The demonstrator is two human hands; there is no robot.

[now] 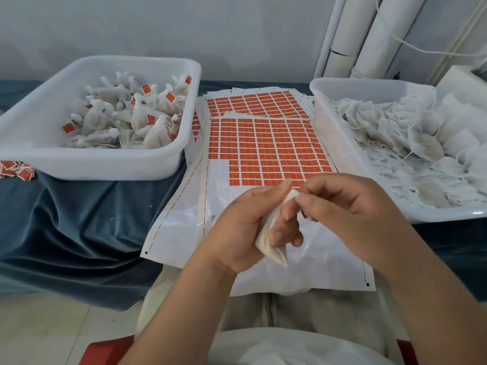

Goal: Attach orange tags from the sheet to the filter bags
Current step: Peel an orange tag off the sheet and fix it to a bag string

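Observation:
My left hand [247, 227] grips a white filter bag [274, 246] low over the sheet, its fingers curled round the bag's body. My right hand [340, 198] pinches the top of the same bag with thumb and fingertips. Just beyond both hands lies the sheet of orange tags [266, 148], with its near rows peeled away to bare white backing. No orange tag shows between my fingers.
A white tub [92, 162] at the left holds several tagged bags [137, 114]. A white tub [332, 122] at the right holds several untagged bags [421, 143]. More tag sheets [253, 101] lie behind. Loose orange tags [15, 172] sit at the far left on the blue cloth [79, 222].

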